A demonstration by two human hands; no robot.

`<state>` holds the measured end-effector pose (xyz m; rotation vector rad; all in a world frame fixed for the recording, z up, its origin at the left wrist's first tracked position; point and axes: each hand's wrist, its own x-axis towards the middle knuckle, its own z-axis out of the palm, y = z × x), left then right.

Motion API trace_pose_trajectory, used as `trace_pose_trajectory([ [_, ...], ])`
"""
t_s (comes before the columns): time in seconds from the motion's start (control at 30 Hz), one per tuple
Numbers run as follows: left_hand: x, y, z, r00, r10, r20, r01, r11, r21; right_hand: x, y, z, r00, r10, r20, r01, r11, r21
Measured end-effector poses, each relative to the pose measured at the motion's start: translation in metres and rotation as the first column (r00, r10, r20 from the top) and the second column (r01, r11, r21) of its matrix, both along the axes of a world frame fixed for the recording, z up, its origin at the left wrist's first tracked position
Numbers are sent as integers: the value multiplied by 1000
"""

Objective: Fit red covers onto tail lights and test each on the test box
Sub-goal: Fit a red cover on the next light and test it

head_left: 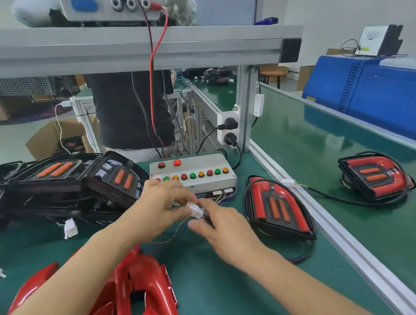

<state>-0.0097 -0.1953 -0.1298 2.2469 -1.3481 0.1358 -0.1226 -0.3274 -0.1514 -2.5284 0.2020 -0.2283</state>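
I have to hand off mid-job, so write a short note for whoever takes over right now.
Left hand and right hand meet in front of the test box, both pinching a white connector on thin wires.
Covered tail light lies right of the hands, its black cable running back toward them. A second covered tail light sits beyond the aluminium rail.
Uncovered tail lights are stacked at left; loose red covers lie near front.
Left: test the plugged unit, then cover and test the stack.
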Motion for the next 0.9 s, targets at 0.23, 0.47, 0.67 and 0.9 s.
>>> trace_pose_trajectory([
  [0.23,-5,5,4,935,-122,-334,117,993,-35,-4,-14,1,995,92,-26,-88,986,145],
  [0.47,-6,-4,3,794,-155,-588,103,987,-121,-11,-30,6,995,98,-28,-87,963,256],
  [0.67,-14,-13,-2,978,-193,-83,186,980,-75,-12,-38,10,991,112,-67,-66,870,489],
  [0.9,16,19,-17,992,62,110,-60,998,-27,-44,-60,32,999,35,4,-27,696,718],
])
